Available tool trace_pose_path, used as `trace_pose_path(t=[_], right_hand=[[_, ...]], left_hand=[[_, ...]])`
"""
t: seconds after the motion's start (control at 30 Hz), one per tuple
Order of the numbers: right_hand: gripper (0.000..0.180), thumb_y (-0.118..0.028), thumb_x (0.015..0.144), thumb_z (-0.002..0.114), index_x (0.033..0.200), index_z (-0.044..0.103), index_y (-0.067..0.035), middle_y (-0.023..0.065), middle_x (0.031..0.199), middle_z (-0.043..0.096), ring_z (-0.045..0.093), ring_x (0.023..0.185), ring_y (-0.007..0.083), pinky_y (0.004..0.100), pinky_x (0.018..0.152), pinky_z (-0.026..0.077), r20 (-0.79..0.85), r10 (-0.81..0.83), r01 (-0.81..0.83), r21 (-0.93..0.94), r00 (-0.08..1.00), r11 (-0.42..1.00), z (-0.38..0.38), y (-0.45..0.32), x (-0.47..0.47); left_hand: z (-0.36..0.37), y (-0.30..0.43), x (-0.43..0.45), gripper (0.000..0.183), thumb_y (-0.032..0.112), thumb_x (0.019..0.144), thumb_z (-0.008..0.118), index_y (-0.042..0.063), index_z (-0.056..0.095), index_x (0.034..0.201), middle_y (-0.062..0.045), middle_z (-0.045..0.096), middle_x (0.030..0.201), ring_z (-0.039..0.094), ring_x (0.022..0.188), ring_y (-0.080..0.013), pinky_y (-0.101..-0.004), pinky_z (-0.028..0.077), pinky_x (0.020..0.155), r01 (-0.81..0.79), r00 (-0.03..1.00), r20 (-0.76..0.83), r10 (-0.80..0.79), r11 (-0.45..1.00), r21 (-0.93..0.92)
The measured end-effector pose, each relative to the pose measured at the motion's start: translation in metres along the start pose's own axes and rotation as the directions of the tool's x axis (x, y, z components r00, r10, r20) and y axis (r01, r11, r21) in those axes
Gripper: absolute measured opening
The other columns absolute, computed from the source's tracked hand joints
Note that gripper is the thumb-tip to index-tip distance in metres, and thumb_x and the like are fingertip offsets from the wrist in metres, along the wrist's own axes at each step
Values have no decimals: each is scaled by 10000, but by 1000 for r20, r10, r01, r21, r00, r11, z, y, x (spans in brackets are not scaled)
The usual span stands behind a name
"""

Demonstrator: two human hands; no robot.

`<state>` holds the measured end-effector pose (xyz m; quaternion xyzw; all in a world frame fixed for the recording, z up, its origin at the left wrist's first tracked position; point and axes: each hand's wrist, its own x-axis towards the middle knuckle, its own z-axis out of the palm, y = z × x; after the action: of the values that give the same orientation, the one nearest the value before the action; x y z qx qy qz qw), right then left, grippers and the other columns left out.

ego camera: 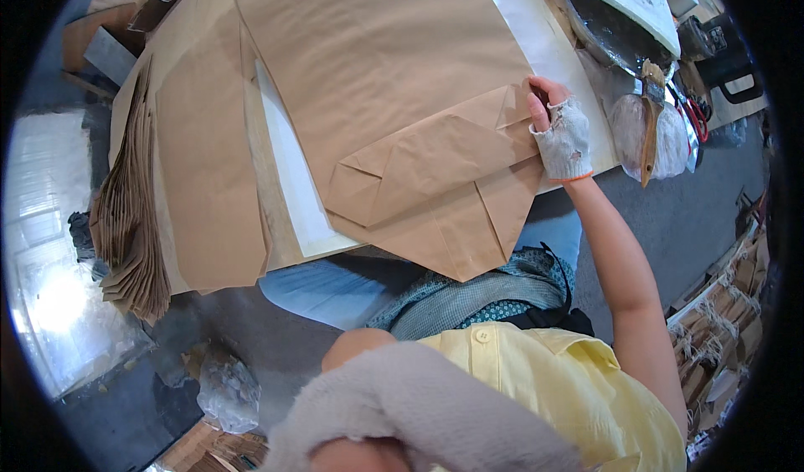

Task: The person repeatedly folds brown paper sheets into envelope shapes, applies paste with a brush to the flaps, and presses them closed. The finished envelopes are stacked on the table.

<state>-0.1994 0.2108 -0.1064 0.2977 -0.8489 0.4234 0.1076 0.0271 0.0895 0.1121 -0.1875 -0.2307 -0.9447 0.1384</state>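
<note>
My right hand (558, 126), in a white fingerless knit glove with an orange edge, is at the right end of a folded brown paper piece (440, 164), its fingers curled at the paper's upper right corner. Whether they pinch the paper is hard to tell. Folded flaps show at both ends of this piece, and a creased part hangs over the table's near edge. Beneath it lie large brown paper sheets (377, 45). My left hand is out of view; a blurred grey fuzzy sleeve (402, 396) crosses the bottom of the picture.
Left on the table (279, 221) lie flat brown paper (207, 177) and a fanned stack of folded paper (132, 221). At the right are a brush (651, 120), a plastic-wrapped bundle (622, 133), red-handled scissors (696, 120), a large bowl (603, 32) and a black mug (732, 63).
</note>
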Motion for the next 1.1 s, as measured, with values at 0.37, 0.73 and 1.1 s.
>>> trace_pose_path(t=[0.37,0.73,1.1], right_hand=[[286,-220,961,595,1190,612,-50,153,1099,662,621,1062,337,417,919,488,8,-27,27,-13,1000,1000,3,3,-1],[691,-484,923,569,1478,461,-87,79,1572,396,306,1480,300,484,1223,183,611,-250,429,-163,751,889,17,-60,-20],[420,-316,1016,559,1287,627,-2,97,1208,655,597,1104,174,314,981,454,269,562,-623,334,782,707,-18,7,15]], left_hand=[[-62,9,6,1151,804,873,422,-5,19,1585,-247,521,1415,450,1364,-340,-416,301,1159,128,968,-251,-6,871,474],[-195,-7,-61,972,504,911,639,-28,156,1565,-208,375,1559,366,1426,-410,-518,232,1193,195,952,-303,-52,-659,726],[-173,-29,-61,582,55,859,570,20,465,1431,-201,464,1486,432,1385,-357,-444,353,1147,87,959,-254,-128,-717,692]])
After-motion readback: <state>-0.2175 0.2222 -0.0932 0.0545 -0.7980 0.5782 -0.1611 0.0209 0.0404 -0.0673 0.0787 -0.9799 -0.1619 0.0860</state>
